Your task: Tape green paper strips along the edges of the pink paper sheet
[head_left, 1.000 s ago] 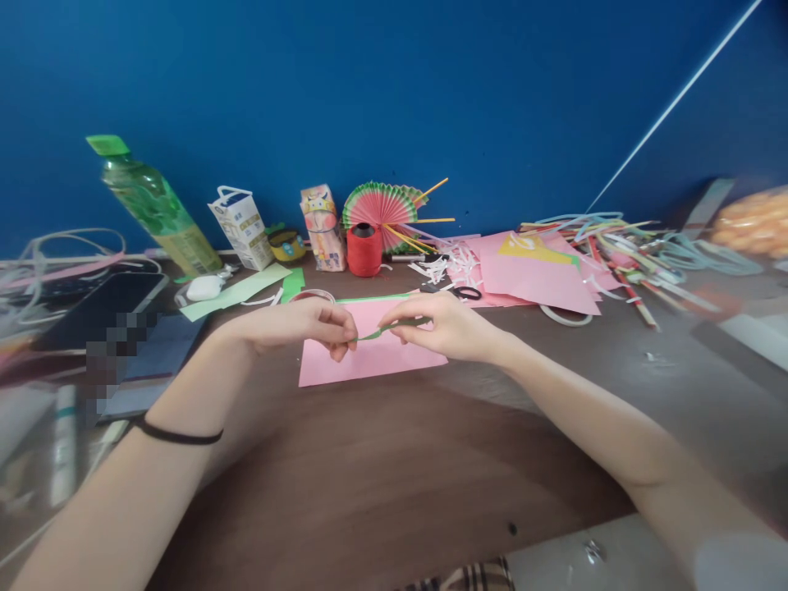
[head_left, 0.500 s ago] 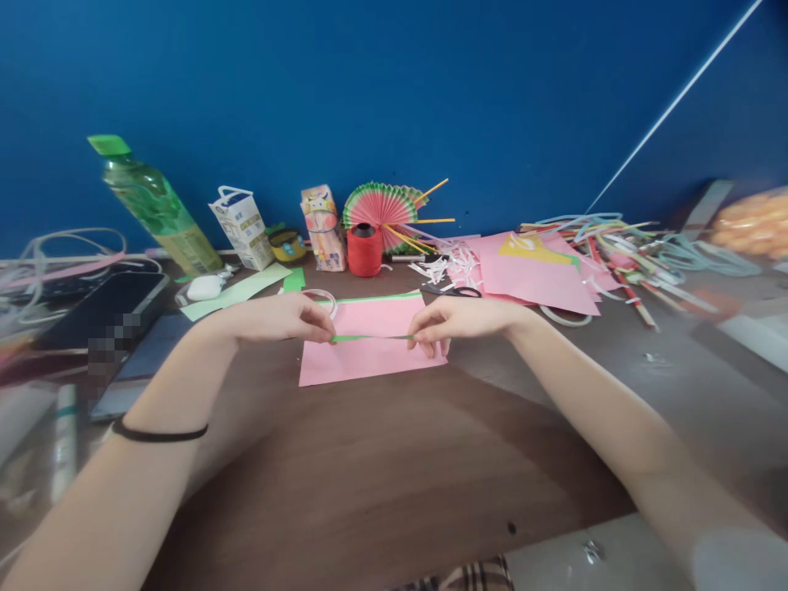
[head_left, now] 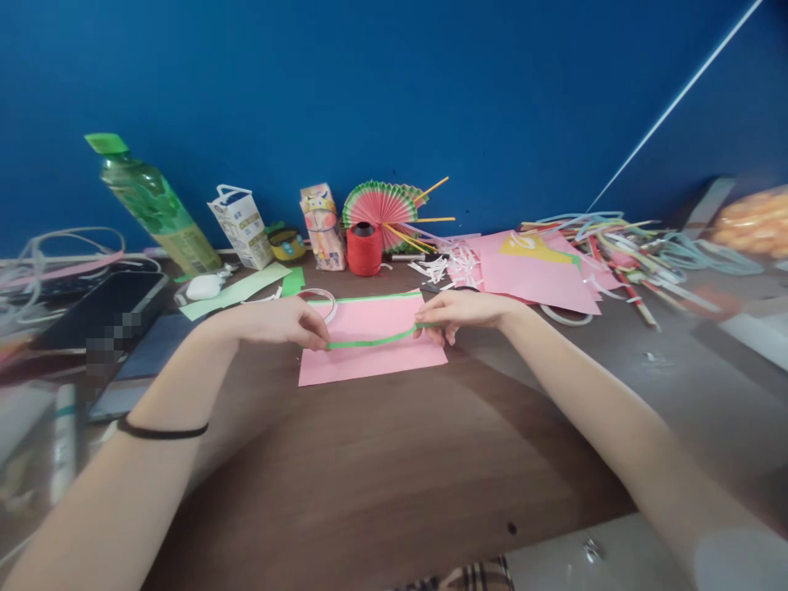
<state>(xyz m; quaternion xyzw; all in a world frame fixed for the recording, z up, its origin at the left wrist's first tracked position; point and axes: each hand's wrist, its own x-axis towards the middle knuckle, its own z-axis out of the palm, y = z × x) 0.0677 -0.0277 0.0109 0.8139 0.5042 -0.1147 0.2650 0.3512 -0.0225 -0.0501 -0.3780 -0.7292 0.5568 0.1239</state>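
A thin green paper strip (head_left: 374,341) stretches between my two hands, bowing slightly over a pink sheet of paper (head_left: 369,370) on the table. My left hand (head_left: 289,322) pinches the strip's left end. At the right end, my right hand (head_left: 444,316) grips it between thumb and fingers, the other fingers curled below near the sheet's right side. Another green band (head_left: 375,297) runs along the far edge of the pink sheet. Just behind my left hand lies a roll of tape (head_left: 332,305), partly covered. Whether the strip touches the sheet I cannot tell.
Along the blue wall stand a green bottle (head_left: 157,209), a carton (head_left: 241,228), a red thread spool (head_left: 364,249) and a folded paper fan (head_left: 378,205). Pink sheets (head_left: 542,275) and paper shreds lie right of centre, straws (head_left: 634,254) farther right. A phone (head_left: 98,312) lies left.
The green strip has turned to show more of its width and now sags in a curve. My left hand has dropped slightly; my right hand has moved slightly up and right.
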